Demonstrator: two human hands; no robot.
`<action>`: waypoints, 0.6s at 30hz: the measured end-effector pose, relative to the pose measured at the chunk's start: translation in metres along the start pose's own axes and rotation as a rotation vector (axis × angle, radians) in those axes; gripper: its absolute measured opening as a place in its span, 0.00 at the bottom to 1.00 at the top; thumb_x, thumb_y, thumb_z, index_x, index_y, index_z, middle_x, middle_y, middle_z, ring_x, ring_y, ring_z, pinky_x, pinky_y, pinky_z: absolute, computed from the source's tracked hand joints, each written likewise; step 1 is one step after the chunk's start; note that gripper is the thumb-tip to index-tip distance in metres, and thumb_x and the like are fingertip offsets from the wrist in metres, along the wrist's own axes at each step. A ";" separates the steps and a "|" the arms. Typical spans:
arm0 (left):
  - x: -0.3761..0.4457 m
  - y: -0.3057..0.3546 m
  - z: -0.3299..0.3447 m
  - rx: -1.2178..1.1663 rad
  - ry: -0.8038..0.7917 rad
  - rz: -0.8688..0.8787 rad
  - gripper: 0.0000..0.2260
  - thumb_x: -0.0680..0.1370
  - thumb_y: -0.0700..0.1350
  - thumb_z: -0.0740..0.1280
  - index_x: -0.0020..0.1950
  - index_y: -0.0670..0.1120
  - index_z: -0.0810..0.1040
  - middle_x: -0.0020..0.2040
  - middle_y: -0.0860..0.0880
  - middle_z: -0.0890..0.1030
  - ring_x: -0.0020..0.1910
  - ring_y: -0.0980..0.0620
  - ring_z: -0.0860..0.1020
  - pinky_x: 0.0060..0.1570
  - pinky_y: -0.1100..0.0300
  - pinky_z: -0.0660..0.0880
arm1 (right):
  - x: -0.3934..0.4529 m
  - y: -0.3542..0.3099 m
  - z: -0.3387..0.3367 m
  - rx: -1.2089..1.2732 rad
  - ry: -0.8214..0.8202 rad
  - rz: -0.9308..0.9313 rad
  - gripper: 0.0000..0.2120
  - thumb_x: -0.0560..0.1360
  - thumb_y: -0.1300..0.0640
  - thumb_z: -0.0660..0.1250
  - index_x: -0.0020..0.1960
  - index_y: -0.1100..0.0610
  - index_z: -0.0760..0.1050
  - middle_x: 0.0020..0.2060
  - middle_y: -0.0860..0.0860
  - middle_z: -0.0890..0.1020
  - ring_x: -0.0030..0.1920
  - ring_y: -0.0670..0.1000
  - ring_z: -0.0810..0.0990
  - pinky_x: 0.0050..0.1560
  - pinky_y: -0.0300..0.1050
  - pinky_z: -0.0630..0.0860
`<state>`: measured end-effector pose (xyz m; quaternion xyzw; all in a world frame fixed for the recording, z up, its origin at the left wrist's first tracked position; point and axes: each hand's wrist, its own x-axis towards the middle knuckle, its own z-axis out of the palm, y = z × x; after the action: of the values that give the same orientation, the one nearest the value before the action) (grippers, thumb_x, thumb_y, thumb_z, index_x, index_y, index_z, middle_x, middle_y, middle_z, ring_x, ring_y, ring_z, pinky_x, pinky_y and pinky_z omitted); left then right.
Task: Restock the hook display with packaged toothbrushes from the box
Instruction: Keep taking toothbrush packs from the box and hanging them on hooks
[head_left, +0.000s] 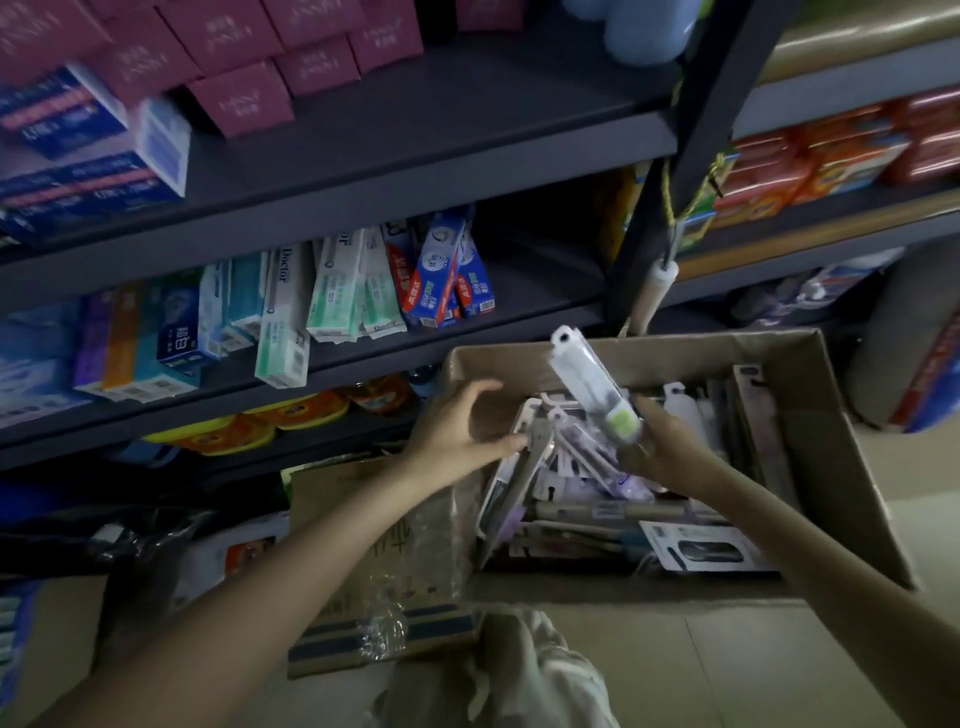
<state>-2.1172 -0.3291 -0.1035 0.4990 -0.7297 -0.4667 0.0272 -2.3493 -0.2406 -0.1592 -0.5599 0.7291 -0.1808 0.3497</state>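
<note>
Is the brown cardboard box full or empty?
Partly full. Many packaged toothbrushes lie heaped in the brown cardboard box, below its rim, and its flaps stand open. The right hand holds one clear pack above them.

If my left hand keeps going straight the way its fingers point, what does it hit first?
Probably the upright grey toothbrush pack in the box; the left hand points right, fingertips nearly touching it. Depth is unclear.

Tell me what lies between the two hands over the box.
In the head view, purple-and-white toothbrush packs heaped in the cardboard box lie between left hand and right hand.
</note>
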 end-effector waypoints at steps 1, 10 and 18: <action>0.001 0.011 0.004 -0.113 -0.045 -0.009 0.25 0.71 0.53 0.71 0.66 0.53 0.68 0.60 0.58 0.69 0.61 0.60 0.66 0.58 0.64 0.64 | -0.003 -0.015 -0.003 0.002 -0.027 -0.046 0.21 0.68 0.65 0.71 0.59 0.65 0.70 0.51 0.62 0.78 0.49 0.59 0.77 0.44 0.41 0.67; 0.013 0.004 -0.011 -0.457 0.189 -0.087 0.15 0.72 0.42 0.72 0.56 0.49 0.73 0.46 0.55 0.79 0.48 0.55 0.78 0.48 0.65 0.75 | 0.045 0.033 0.050 -0.241 -0.309 0.101 0.34 0.71 0.51 0.71 0.71 0.60 0.61 0.67 0.60 0.69 0.65 0.61 0.70 0.62 0.47 0.68; -0.005 -0.028 -0.021 -0.451 0.144 -0.137 0.18 0.74 0.41 0.69 0.62 0.49 0.70 0.46 0.53 0.80 0.45 0.58 0.79 0.41 0.68 0.77 | 0.066 0.054 0.090 -0.435 -0.193 0.213 0.30 0.74 0.49 0.67 0.69 0.61 0.62 0.65 0.60 0.69 0.65 0.61 0.67 0.64 0.53 0.68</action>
<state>-2.0839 -0.3408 -0.1092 0.5605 -0.5678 -0.5817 0.1582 -2.3313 -0.2746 -0.2766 -0.5569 0.7688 0.0722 0.3061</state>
